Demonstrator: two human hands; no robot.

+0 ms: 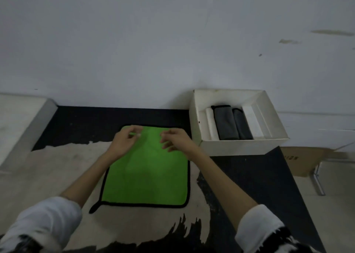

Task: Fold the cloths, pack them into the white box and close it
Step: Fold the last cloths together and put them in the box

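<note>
A bright green cloth [148,174] with a black border lies flat and unfolded on the table in front of me. Over its far left part hovers my left hand [124,140], thumb and forefinger close together near the cloth's top edge; whether it pinches the fabric is unclear. My right hand [175,140] is above the far right part, fingers spread and slightly curled, holding nothing. The white box [240,147] stands open at the right against the wall. Inside it lie two folded grey cloths [230,124] with black edging, side by side.
The table top [57,166] is beige with black patches. A white box lid or tray [23,126] lies at the far left. A brown cardboard piece [303,160] and a metal leg [318,179] sit past the table's right edge. The wall runs directly behind.
</note>
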